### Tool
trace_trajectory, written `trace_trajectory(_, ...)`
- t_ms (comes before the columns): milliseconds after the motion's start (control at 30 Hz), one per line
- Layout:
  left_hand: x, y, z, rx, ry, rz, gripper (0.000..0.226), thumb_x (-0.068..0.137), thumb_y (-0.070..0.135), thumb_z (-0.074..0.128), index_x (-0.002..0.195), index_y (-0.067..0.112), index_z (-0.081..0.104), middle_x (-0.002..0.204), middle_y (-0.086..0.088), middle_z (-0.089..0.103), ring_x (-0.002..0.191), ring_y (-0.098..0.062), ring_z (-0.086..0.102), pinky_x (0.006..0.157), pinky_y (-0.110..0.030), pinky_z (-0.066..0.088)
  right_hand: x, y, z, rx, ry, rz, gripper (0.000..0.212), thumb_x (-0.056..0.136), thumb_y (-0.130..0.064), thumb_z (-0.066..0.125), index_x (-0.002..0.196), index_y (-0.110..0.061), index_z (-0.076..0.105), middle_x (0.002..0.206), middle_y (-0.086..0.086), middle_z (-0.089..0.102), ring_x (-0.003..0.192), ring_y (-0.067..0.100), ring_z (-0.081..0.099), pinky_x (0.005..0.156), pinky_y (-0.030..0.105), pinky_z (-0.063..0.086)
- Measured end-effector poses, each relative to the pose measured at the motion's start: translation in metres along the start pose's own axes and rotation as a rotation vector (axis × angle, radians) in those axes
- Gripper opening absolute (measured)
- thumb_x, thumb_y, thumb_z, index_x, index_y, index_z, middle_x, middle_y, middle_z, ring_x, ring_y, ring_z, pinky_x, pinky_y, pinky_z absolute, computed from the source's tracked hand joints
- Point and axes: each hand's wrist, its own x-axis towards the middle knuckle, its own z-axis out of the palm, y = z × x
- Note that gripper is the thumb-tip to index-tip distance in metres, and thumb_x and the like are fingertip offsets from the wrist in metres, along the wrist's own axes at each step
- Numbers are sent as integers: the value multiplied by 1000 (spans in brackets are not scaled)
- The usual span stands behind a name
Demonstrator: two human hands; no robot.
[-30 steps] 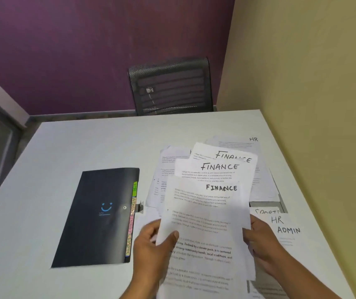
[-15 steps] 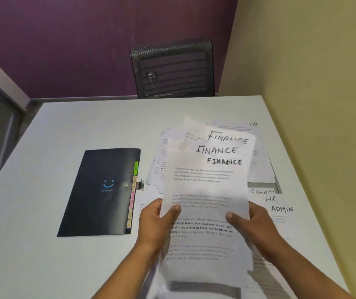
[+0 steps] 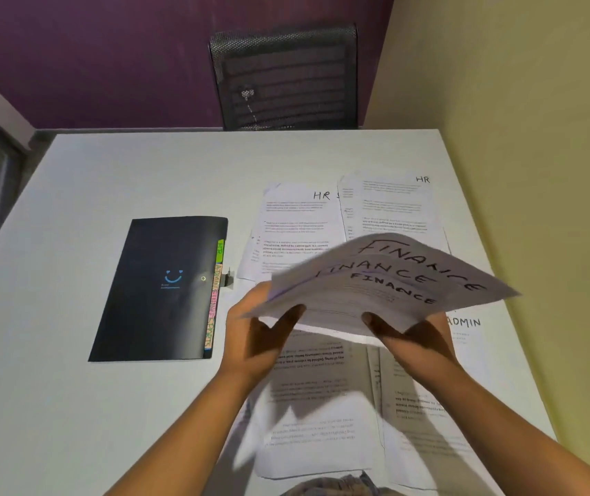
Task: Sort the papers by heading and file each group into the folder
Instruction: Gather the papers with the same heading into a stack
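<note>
The FINANCE stack [image 3: 376,291], upright a moment ago, now tips nearly flat above the bench [image 3: 72,406]. The left hand [image 3: 257,338] and right hand [image 3: 415,338] have their fingers [image 3: 288,316] clamped on its near edge. Filing seems next, but the folder [image 3: 157,291] lies closed, left.

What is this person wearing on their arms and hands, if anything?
Nothing that shows. The left hand and the right hand are bare, with no gloves, rings or watch visible. The left forearm and the right forearm are bare too, with no sleeve in view down to the picture's lower edge.
</note>
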Motion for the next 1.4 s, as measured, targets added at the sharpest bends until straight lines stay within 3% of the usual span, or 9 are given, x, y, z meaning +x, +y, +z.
trace_trajectory(67, -1, -2, 0, -35, -19, 7, 53, 78, -3, 78, 104, 43, 73, 109, 12, 73, 109, -9, 66, 90, -17, 52, -3, 1, 1, -74, -40, -61, 26, 89, -30, 69, 75, -32, 48, 58, -28, 56, 57, -14, 53, 74, 7, 47)
trace_trajectory(167, 1, -7, 0, 0, -15, -26, 42, 76, 4, 82, 108, 28, 71, 107, 6, 73, 105, -10, 67, 88, -18, 53, 0, 9, -6, -135, 88, -297, 23, 80, -16, 80, 98, -26, 70, 74, -20, 70, 57, -14, 60, 55, 5, 44)
trace_trajectory(300, 5, -8, 5, -45, -29, -97, 34, 78, 5, 80, 99, 30, 74, 98, 6, 77, 98, -10, 71, 82, -23, 56, 0, 6, -3, -134, 80, -348, 24, 82, -12, 78, 99, -25, 68, 43, -31, 51, 37, -8, 50, 41, 3, 33)
trace_trajectory(400, 9, -4, 7, -88, -34, -116, 43, 81, 1, 76, 84, 44, 77, 90, 14, 77, 92, -6, 72, 80, -23, 58, 2, 6, -4, -96, 110, -365, 28, 79, -16, 80, 81, -34, 59, 56, -32, 60, 53, -10, 58, 58, 8, 42)
trace_trajectory(533, 14, -14, 3, -78, -18, -138, 30, 79, 5, 79, 95, 30, 74, 95, 11, 77, 95, -10, 72, 83, -24, 58, 15, 19, -8, -10, 98, -293, 63, 76, -28, 84, 127, -46, 53, 136, -16, 55, 124, 7, 55, 100, 40, 45)
trace_trajectory(667, 14, -28, 10, -120, -21, -263, 30, 84, 10, 75, 113, 14, 69, 102, 7, 77, 103, -13, 70, 86, -29, 59, 30, 37, -3, -14, 47, -122, 41, 73, -33, 83, 109, -33, 63, 107, -8, 72, 100, 8, 70, 77, 20, 56)
trace_trajectory(833, 25, -27, 12, -171, 2, -189, 32, 83, 3, 73, 102, 29, 68, 92, 16, 77, 92, -5, 71, 75, -15, 56, 31, 34, -5, 11, 110, -169, 32, 82, -15, 78, 98, -37, 60, 86, -26, 73, 85, -13, 67, 67, 5, 52)
trace_trajectory(1167, 59, -48, 22, -53, -77, -329, 16, 89, 10, 69, 95, 25, 70, 83, 23, 75, 82, 4, 71, 65, -10, 53, 84, 47, -8, -146, 107, -55, 19, 90, -26, 71, 108, -29, 66, 102, -12, 73, 94, 6, 70, 76, 22, 57)
trace_trajectory(1400, 79, -53, 17, -163, -332, -511, 27, 94, 26, 63, 120, 22, 68, 116, 3, 74, 108, -17, 70, 91, -39, 55, 113, 24, -25, 293, 170, 73, 22, 95, -14, 64, 117, -12, 67, 109, 9, 76, 100, 28, 73, 84, 44, 59)
